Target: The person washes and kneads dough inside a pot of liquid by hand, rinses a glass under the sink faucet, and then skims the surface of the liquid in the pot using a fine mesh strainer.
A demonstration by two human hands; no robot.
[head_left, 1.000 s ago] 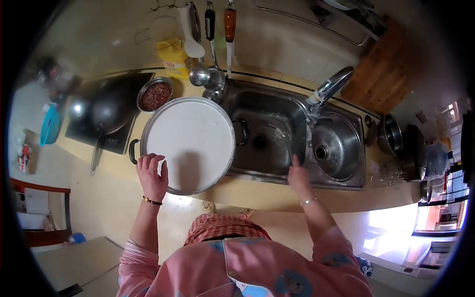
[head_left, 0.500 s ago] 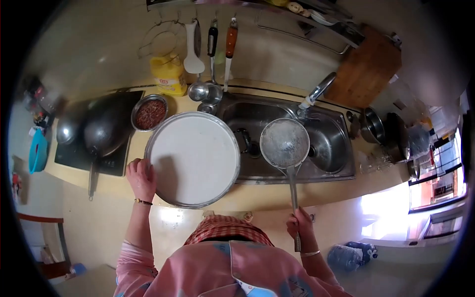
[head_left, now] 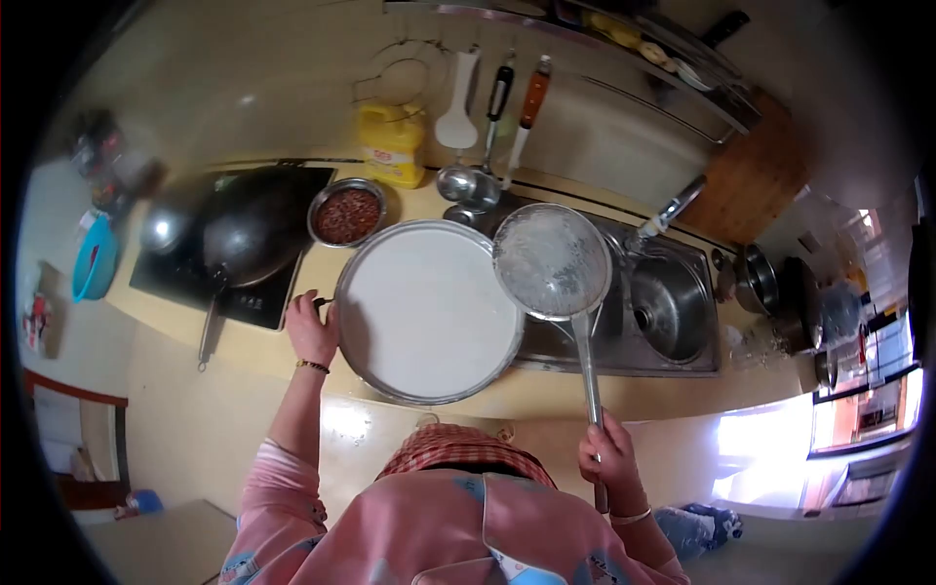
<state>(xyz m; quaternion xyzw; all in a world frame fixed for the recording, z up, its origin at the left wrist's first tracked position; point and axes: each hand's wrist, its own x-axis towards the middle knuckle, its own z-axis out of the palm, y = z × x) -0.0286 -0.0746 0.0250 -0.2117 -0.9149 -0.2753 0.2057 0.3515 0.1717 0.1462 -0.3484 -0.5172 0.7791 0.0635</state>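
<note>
A large round metal pot (head_left: 426,312) full of white liquid stands on the counter. My left hand (head_left: 312,330) is at its left side, fingers closed on the dark pot handle (head_left: 322,302). With my right hand (head_left: 609,455) I grip the long metal handle of a round strainer (head_left: 552,260). The strainer's bowl, coated with white residue, is raised over the left sink basin, its left edge overlapping the pot's right rim in view. Behind the pot sits a metal bowl (head_left: 347,213) of reddish-brown contents.
A wok (head_left: 252,229) rests on the black cooktop (head_left: 283,297) at left. A yellow jug (head_left: 392,146) and hanging utensils are behind. The double sink (head_left: 673,302) with its faucet (head_left: 673,207) lies right. A cutting board (head_left: 756,175) leans against the wall.
My right hand has brought the strainer up out of the sink and then left toward the pot. My left hand has closed on the pot's handle. The camera view has shifted.
</note>
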